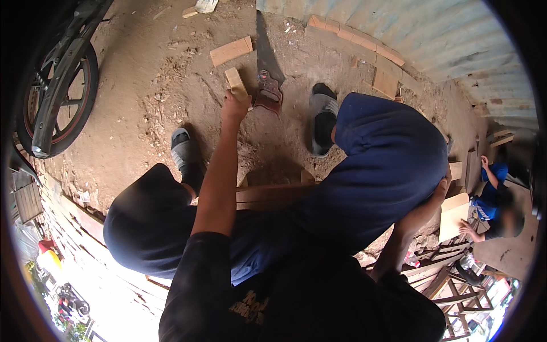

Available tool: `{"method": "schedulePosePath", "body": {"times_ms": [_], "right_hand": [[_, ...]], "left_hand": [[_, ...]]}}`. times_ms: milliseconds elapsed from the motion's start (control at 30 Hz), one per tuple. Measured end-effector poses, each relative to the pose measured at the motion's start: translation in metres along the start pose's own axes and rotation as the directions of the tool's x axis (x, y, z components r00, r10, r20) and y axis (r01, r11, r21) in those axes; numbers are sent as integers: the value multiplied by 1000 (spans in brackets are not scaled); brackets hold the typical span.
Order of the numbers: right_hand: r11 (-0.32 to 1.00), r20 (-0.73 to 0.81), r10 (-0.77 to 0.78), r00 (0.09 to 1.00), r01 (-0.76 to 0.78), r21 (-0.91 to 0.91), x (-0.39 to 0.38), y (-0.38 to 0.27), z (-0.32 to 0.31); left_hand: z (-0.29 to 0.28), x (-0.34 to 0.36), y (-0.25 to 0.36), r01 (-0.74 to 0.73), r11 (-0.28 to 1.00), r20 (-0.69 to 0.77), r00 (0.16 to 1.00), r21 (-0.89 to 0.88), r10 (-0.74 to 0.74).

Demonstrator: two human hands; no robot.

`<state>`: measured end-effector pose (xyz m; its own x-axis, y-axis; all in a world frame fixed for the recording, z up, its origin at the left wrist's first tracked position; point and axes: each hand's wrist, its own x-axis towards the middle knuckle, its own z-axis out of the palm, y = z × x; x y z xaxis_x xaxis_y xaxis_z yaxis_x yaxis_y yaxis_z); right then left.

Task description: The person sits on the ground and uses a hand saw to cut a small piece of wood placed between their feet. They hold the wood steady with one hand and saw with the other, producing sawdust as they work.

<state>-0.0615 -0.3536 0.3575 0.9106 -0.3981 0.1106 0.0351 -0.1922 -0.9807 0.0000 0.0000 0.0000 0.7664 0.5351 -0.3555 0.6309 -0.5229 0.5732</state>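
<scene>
A small block of wood [235,81], pale yellowish tan and straight-sided, sits in the grip of the left hand [235,104]. It is longer than it is wide, with squared corners at the far end and plain, bare faces, the upper one catching the light. The fingers cover its near part, so that end is mostly hidden; the exposed length runs forward from the grip, away from the wrist, slanting a little to the left. No split or notch can be made out on the part beyond the fingertips, and its underside, below the grip, is out of sight
</scene>
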Motion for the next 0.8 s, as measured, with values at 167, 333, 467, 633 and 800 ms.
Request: {"method": "schedulePosePath", "body": {"times_ms": [167, 333, 467, 633, 800], "right_hand": [[998, -52, 22, 998, -19, 59, 0, 5, -2], [998, -123, 17, 992, -23, -55, -1, 6, -12], [964, -446, 150, 882, -231, -133, 0, 3, -2], [967, -473, 84, 877, -187, -175, 0, 7, -13], [963, -490, 72, 869, -189, -192, 4, 15, -20]], "left_hand": [[-5, 19, 11, 38, 999, -34, 999, 24, -37], [-10, 30, 37, 110, 990, -16, 994, 83, -109], [-15, 55, 43, 144, 984, -77, 988, 101, -137], [-26, 97, 62, 74, 949, -111, 993, 306, -41], [-31, 165, 54, -88, 867, 46, 996, 491, 75]]}}
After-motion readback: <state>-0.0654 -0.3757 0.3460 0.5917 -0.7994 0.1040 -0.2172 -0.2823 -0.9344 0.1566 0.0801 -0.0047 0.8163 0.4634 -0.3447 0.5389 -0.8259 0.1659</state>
